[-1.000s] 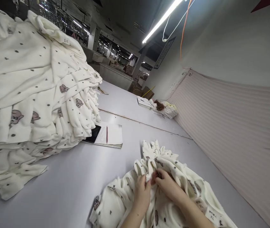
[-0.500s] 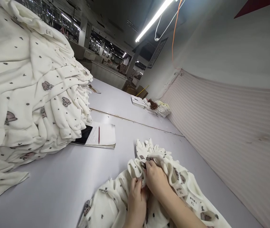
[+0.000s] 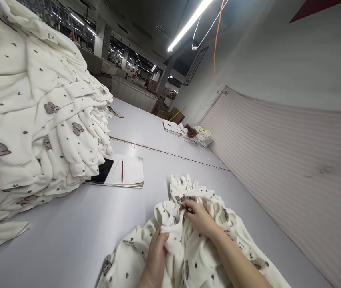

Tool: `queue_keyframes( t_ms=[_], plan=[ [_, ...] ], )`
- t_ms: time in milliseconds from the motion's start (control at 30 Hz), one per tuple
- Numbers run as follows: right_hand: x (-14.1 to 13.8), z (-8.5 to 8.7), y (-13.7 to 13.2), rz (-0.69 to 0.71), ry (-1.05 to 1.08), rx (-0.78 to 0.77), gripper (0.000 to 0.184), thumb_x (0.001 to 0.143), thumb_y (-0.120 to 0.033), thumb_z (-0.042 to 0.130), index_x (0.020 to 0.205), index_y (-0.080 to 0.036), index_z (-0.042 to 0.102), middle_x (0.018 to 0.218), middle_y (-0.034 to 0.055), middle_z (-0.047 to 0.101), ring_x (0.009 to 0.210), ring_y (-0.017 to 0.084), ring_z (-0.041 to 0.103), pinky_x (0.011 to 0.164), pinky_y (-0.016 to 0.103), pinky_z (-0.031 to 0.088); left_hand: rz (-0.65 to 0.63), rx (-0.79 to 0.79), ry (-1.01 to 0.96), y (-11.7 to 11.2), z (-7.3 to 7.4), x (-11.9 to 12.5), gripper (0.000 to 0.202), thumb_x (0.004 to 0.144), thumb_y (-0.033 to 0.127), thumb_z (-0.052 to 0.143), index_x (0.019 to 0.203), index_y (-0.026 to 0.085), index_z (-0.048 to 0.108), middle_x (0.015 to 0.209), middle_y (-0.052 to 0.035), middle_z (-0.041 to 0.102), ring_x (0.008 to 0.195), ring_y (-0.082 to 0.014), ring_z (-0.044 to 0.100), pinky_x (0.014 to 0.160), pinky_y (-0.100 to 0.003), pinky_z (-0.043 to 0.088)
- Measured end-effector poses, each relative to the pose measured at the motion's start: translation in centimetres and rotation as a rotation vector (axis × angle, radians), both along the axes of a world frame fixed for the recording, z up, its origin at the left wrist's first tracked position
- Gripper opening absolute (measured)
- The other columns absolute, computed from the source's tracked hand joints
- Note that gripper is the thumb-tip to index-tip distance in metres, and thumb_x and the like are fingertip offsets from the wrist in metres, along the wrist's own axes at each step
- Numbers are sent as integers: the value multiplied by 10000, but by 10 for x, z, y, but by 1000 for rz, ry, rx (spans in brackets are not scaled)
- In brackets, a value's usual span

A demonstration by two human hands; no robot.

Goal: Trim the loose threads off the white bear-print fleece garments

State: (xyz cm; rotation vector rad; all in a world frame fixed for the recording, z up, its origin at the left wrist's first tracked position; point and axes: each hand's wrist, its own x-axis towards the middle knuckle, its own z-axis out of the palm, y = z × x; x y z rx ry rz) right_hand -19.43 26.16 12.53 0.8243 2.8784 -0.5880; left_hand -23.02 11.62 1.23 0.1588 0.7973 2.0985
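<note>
White soft garments (image 3: 199, 252) with small dark marks and pinkish animal prints lie bunched on the table in front of me. My left hand (image 3: 157, 250) is closed on a fold of one garment, thumb on top. Just to its upper right, my right hand (image 3: 197, 216) is closed around small thread snips (image 3: 178, 201), mostly hidden by the fingers, with a metal tip showing near the cloth. Ruffled cuffs or edges of the garments (image 3: 185, 184) stick out beyond my hands.
A tall heap of similar garments (image 3: 38, 108) fills the left. Beside it lie a dark tablet or phone (image 3: 103, 172) and a notebook (image 3: 134, 170) with a pen (image 3: 122, 171). Papers and cloth bundles (image 3: 202, 137) sit farther back. A pinkish striped sheet (image 3: 284, 160) covers the right wall.
My left hand has moved left and down, drawing a garment edge away from the right hand. The right hand has turned slightly, and its snips show less dark metal.
</note>
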Motion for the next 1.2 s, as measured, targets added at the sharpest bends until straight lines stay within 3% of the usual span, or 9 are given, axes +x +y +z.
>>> queue_keyframes(
  t_ms=[100, 233, 433, 500, 600, 700, 833, 1000, 1200],
  plan=[
    [3, -3, 6, 63, -44, -157, 140, 787, -170, 541, 830, -188, 673, 770, -9, 669, 746, 157, 615, 646, 210, 462, -56, 16, -30, 3, 5, -4, 335, 831, 327, 544, 1146, 224, 597, 1118, -57, 680, 1163, -271, 546, 984, -404, 410],
    [5, -3, 5, 76, -25, -194, 121, 788, -168, 541, 865, -181, 633, 732, -27, 617, 701, 141, 576, 609, 207, 444, -154, 4, -54, 5, 12, -10, 338, 695, 292, 758, 997, 178, 658, 932, -56, 723, 980, -269, 628, 906, -380, 441],
    [13, 8, -22, 36, 100, 17, 134, 778, -156, 584, 906, -194, 582, 928, 29, 576, 873, 204, 547, 782, 320, 437, -122, 5, -216, 9, 5, -8, 279, 701, 357, 748, 892, 173, 662, 891, -56, 730, 1024, -261, 627, 908, -350, 448],
    [21, 11, -33, 76, 111, 65, 202, 818, -184, 577, 1019, -202, 595, 1052, 58, 554, 924, 212, 556, 812, 325, 442, -114, 8, -262, 9, 3, -7, 272, 712, 353, 743, 896, 170, 662, 899, -64, 729, 1025, -260, 633, 917, -356, 448],
    [30, 9, -45, 214, 42, 273, 295, 894, -181, 494, 1179, -207, 566, 1064, 72, 561, 873, 209, 587, 757, 315, 471, -120, 19, -305, 8, 4, -8, 273, 751, 338, 719, 959, 170, 668, 958, -76, 726, 1045, -252, 628, 937, -355, 443],
    [31, 1, -49, 283, -31, 448, 295, 917, -143, 428, 1161, -152, 595, 966, 93, 599, 799, 242, 591, 688, 348, 471, -135, 40, -319, 7, 7, -8, 274, 775, 319, 705, 1004, 172, 669, 1023, -78, 718, 1086, -244, 609, 958, -345, 434],
    [27, -4, -46, 266, -31, 457, 279, 909, -118, 428, 1106, -155, 621, 936, 84, 613, 774, 242, 602, 647, 337, 467, -141, 59, -320, 7, 9, -7, 288, 770, 343, 713, 995, 170, 666, 1030, -75, 716, 1101, -249, 602, 978, -357, 418],
    [27, 3, -45, 261, -15, 411, 233, 899, -135, 481, 1052, -222, 632, 910, 28, 613, 754, 181, 624, 641, 263, 469, -125, 50, -329, 7, 11, -7, 301, 693, 373, 773, 884, 167, 666, 939, -67, 731, 1076, -264, 614, 970, -367, 414],
    [25, 1, -43, 217, -15, 405, 241, 905, -130, 450, 983, -219, 660, 879, 32, 630, 744, 194, 638, 622, 272, 456, -119, 21, -325, 7, 12, -6, 300, 680, 371, 782, 861, 163, 664, 916, -67, 733, 1071, -265, 616, 964, -360, 412]
  ],
)
